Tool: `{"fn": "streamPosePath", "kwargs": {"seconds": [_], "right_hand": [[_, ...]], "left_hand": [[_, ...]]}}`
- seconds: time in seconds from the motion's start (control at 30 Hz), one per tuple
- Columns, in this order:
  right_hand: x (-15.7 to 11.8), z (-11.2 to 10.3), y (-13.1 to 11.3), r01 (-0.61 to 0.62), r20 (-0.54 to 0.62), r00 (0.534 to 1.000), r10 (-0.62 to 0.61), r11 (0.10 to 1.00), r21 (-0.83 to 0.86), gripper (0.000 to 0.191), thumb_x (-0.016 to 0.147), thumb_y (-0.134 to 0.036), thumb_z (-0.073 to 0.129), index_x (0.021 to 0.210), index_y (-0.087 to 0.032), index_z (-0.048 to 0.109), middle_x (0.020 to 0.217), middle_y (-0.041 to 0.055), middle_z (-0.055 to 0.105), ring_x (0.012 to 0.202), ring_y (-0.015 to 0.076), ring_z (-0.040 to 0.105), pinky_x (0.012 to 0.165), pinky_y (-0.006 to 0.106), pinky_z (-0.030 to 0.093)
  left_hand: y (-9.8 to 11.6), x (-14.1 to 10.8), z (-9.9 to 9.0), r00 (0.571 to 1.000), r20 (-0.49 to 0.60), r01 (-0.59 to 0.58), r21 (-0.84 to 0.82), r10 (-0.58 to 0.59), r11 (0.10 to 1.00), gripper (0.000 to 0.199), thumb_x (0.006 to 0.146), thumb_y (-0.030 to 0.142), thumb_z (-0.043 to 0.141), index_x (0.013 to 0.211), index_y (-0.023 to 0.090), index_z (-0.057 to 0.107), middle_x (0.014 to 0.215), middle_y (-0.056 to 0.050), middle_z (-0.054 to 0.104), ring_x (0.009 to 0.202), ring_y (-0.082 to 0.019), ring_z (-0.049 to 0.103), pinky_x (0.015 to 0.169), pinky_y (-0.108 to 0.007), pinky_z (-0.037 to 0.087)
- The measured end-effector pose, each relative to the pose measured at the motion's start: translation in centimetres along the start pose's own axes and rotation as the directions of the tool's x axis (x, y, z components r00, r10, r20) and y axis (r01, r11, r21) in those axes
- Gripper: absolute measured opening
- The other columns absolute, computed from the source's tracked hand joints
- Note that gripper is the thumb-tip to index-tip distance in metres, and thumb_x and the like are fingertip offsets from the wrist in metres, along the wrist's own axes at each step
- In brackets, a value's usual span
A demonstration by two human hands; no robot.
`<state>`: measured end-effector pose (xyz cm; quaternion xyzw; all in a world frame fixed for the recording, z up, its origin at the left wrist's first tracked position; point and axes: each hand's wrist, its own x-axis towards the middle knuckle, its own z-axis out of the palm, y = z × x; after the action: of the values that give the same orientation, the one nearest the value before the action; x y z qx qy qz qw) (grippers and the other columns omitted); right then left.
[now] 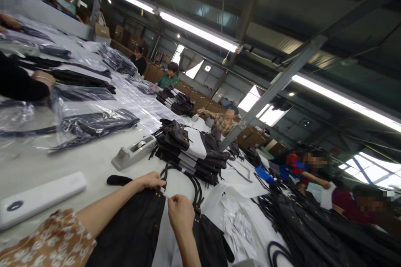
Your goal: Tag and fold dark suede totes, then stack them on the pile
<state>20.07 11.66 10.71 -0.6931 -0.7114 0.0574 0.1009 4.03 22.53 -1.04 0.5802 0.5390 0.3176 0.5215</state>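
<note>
A black bag (pixel 131 225) with dark looped handles (pixel 198 192) lies in front of me, a white paper band (pixel 163 233) running down its middle. My left hand (pixel 152 180) is closed in a pinch at the bag's upper edge, beside a handle's base; what sits between its fingertips is hidden. Just to the right, my right hand (pixel 181 212) is curled, thumb and forefinger pinched at the top of the paper band. Small brass-coloured studs dot the bag near both hands. Beyond them stands a stack of folded black bags (pixel 191 150) wrapped in white paper.
A grey tape dispenser (pixel 134 152) stands left of the stack. A long white device (pixel 42 198) lies at the near left. Bags in clear plastic (pixel 97 127) cover the left side, near a co-worker's hand (pixel 43 78). More black bags (pixel 313 221) are heaped at right.
</note>
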Motion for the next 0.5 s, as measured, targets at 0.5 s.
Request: {"fn": "streamPosePath", "kwargs": {"seconds": [0.5], "right_hand": [[3.7, 7.2, -3.2, -0.012, -0.063, 0.998, 0.019, 0.994, 0.112, 0.028, 0.084, -0.023, 0.046, 0.078, -0.021, 0.073, 0.082, 0.0129, 0.072, 0.078, 0.0265, 0.068, 0.063, 0.030, 0.043]], "left_hand": [[-0.3, -1.4, -1.4, 0.983, 0.152, -0.070, -0.203, 0.102, 0.977, 0.038, 0.066, 0.052, 0.061, 0.077, 0.016, 0.063, 0.065, 0.001, 0.058, 0.060, -0.012, 0.051, 0.057, -0.023, 0.036]]}}
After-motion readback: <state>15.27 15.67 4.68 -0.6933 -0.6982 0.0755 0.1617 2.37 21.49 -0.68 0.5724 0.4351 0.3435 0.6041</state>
